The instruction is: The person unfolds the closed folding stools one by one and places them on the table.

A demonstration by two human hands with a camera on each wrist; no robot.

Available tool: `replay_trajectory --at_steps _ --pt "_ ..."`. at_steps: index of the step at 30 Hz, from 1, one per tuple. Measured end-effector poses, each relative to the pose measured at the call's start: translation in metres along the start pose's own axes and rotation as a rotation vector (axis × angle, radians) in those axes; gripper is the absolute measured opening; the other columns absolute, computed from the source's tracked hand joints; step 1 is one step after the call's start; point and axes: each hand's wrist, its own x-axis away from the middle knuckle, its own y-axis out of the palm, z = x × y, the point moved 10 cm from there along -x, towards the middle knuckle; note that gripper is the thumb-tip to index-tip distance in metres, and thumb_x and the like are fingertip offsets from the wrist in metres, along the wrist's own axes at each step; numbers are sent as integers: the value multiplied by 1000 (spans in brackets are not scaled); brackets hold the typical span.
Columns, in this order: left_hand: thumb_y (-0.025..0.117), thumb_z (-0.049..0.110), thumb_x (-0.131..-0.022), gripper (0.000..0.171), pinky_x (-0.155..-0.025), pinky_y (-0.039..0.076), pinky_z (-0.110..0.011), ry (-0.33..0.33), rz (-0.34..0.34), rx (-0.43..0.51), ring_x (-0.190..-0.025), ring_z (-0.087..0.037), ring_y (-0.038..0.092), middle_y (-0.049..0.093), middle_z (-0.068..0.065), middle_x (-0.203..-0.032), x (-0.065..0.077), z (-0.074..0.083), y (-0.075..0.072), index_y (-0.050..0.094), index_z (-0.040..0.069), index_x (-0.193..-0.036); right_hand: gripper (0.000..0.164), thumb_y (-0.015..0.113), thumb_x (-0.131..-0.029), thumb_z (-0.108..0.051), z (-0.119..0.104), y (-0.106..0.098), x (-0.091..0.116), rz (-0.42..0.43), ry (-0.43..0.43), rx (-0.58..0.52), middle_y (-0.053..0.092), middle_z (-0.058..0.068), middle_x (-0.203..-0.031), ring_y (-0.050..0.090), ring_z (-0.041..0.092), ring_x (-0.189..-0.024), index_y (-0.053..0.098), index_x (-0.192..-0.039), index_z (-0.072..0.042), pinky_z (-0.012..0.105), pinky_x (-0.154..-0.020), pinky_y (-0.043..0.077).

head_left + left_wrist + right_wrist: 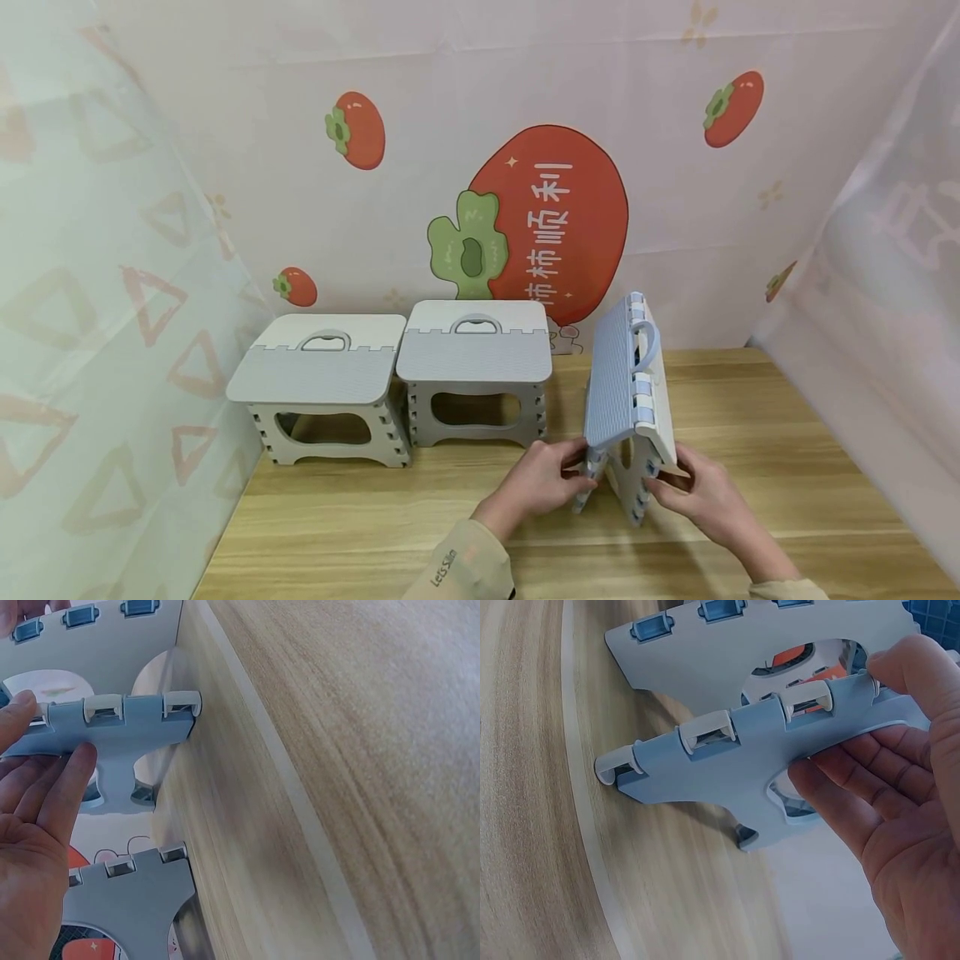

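Note:
A blue and white folding stool [611, 375] stands half folded on the table, its seat bent into a peak with a loop handle at the ridge. On its near left side, my left hand [542, 479] pinches the hinged edge of a blue leg panel [112, 735], thumb on one face and fingers on the other. My right hand [705, 496] grips the right-hand leg edge in the same way; the right wrist view shows its thumb [907, 664] over the hinged joint and fingers beneath. The far part of the legs is hidden under the seat.
Two unfolded grey and white stools stand side by side to the left, the left stool [315, 375] and the middle stool [474, 357]. A wood-grain table [360, 533] bears all of them. Behind rises a printed backdrop [262, 167], with side sheets left and right.

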Motion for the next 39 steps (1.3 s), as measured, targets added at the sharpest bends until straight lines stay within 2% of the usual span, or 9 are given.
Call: replay_trajectory --at_steps 7,9,14,16,26,29,35,39 --pt "79 17 -92 55 -92 54 -17 -1 -13 -9 -119 -9 65 68 -8 -132 0 0 1 59 11 -143 52 77 -88 0 2 -3 1 1 8 3 62 32 -127 70 37 -106 56 -134 8 24 -81 60" --pt "79 17 -92 55 -92 54 -17 -1 -15 -4 -119 -10 65 68 -8 -132 0 0 1 59 11 -143 53 77 -88 0 2 -4 1 -2 8 -3 62 31 -128 70 33 -107 55 -135 8 24 -81 60" --pt "79 17 -92 56 -92 54 -17 3 -14 0 -119 -10 65 67 -8 -133 0 -1 1 59 10 -143 52 77 -88 0 2 -5 1 -1 1 -6 62 31 -128 65 3 -107 56 -135 8 23 -82 60" --pt "78 17 -92 56 -92 54 -17 6 -13 -6 -119 -10 65 67 -8 -133 0 -1 0 59 10 -144 52 77 -88 0 2 -6 1 -1 1 -8 62 32 -128 62 -4 -106 56 -135 8 23 -82 60" --pt "78 19 -92 57 -92 54 -18 6 -13 -33 -120 -9 64 66 -7 -134 1 -1 -1 57 13 -145 51 77 -88 1 4 -7 2 -3 17 -16 62 31 -128 61 -7 -104 57 -134 8 25 -82 61" --pt "78 19 -93 56 -92 55 -19 9 -12 -38 -120 -9 64 66 -7 -134 1 -2 -1 58 13 -145 51 77 -88 0 4 -7 3 -6 18 -16 61 31 -129 64 -1 -105 56 -135 7 26 -82 61" --pt "78 20 -92 56 -92 55 -19 14 -12 -59 -119 -10 65 67 -7 -134 2 -1 -1 58 13 -144 51 77 -88 1 5 -9 4 2 8 9 62 32 -129 71 28 -104 56 -135 7 25 -80 61" --pt "78 20 -92 56 -92 55 -20 13 -11 -64 -119 -10 65 67 -7 -133 3 0 -1 59 13 -144 52 76 -88 1 5 -9 5 2 9 12 61 33 -129 72 39 -102 56 -135 7 25 -79 61"
